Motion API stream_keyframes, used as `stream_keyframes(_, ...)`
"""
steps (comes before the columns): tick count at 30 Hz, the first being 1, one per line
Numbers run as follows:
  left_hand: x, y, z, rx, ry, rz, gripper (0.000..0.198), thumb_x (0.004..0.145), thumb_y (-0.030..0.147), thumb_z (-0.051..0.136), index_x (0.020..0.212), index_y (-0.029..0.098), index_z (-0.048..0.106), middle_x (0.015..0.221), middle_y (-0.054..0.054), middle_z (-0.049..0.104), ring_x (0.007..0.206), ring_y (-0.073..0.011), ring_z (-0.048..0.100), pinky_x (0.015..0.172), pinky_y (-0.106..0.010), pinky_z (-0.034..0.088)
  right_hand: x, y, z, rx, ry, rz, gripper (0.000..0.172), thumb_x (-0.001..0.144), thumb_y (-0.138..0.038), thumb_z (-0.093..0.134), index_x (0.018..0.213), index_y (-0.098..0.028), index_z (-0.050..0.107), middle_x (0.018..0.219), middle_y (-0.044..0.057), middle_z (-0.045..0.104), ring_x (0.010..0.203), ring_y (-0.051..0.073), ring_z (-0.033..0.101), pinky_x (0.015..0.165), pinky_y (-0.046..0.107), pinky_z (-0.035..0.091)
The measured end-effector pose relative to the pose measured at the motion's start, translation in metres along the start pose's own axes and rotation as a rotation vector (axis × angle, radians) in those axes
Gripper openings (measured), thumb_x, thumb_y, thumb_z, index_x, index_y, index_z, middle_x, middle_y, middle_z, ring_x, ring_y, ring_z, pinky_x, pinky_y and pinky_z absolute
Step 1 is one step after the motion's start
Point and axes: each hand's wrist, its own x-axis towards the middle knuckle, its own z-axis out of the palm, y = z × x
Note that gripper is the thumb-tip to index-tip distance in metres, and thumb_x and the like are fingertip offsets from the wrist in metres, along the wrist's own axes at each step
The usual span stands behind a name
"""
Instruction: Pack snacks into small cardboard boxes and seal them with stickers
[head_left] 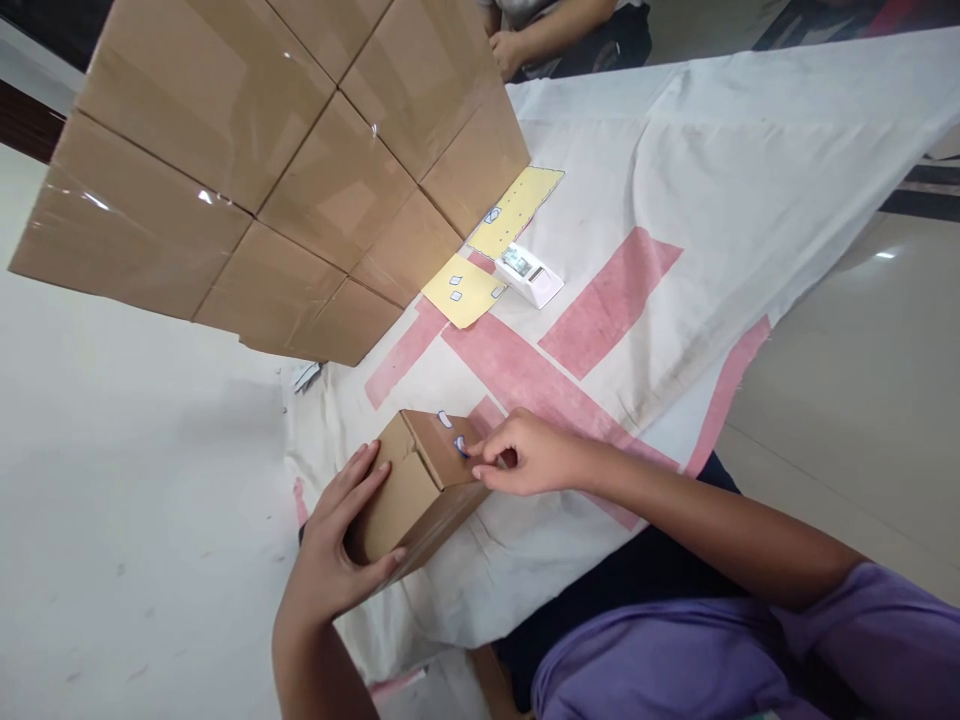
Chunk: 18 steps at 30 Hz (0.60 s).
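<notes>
A small brown cardboard box (401, 505) rests tilted in view near the table's front left edge. My left hand (341, 540) is wrapped around its near left end, fingers on the top and thumb along the side. On the box's right end face are two small pale stickers with dark outlines. The upper sticker (445, 420) lies free of my fingers. At the lower sticker (460, 445) is my right hand (521, 452), its thumb and index finger drawn together with the fingertip at the sticker's edge. The other right fingers are curled.
Several taped brown boxes (300, 180) form a tall stack at the back left. Beside it lie yellow sticker sheets (461, 290) and a small white device (529, 275). Pink strips (611, 300) mark the white tablecloth (720, 170). Across the table, another person's hand (508, 52) shows.
</notes>
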Motion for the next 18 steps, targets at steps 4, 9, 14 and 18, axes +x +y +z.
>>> stream_keyframes(4,0.0,0.0,0.0,-0.002,0.0,-0.008,0.083,0.08,0.045,0.073,0.154,0.036,0.037,0.167,-0.004,0.029,0.152,-0.0369,0.029,0.121,-0.061,0.03,0.003,-0.006,-0.003,-0.002,0.017,0.062,0.039,0.086,-0.02,0.061,0.05,-0.017,0.047,0.05,-0.006,0.041,0.05,0.007,0.039,0.051,0.023,0.028)
stream_keyframes(9,0.0,0.001,0.0,-0.009,-0.006,-0.018,0.081,0.081,0.045,0.072,0.154,0.037,0.037,0.167,-0.004,0.029,0.152,-0.0362,0.028,0.121,-0.06,0.031,0.008,0.0,0.003,0.099,0.039,0.155,0.016,0.086,-0.008,0.055,0.088,-0.015,0.069,0.081,0.001,0.069,0.068,0.011,0.06,0.063,0.022,0.044)
stream_keyframes(14,0.0,0.002,-0.001,-0.002,0.003,-0.011,0.081,0.081,0.045,0.071,0.154,0.036,0.037,0.167,-0.005,0.029,0.152,-0.0367,0.029,0.121,-0.061,0.031,0.01,0.014,0.011,0.014,0.077,0.007,0.033,0.083,0.003,0.049,0.096,-0.016,0.072,0.098,0.007,0.073,0.086,0.015,0.067,0.078,0.028,0.052)
stream_keyframes(18,0.0,0.002,0.0,-0.005,-0.001,-0.01,0.081,0.081,0.045,0.071,0.154,0.036,0.037,0.167,-0.005,0.029,0.152,-0.0365,0.028,0.121,-0.061,0.031,0.01,0.02,0.012,-0.055,0.066,-0.084,0.043,0.081,0.008,0.048,0.102,-0.017,0.075,0.118,0.01,0.072,0.111,0.019,0.067,0.098,0.036,0.051)
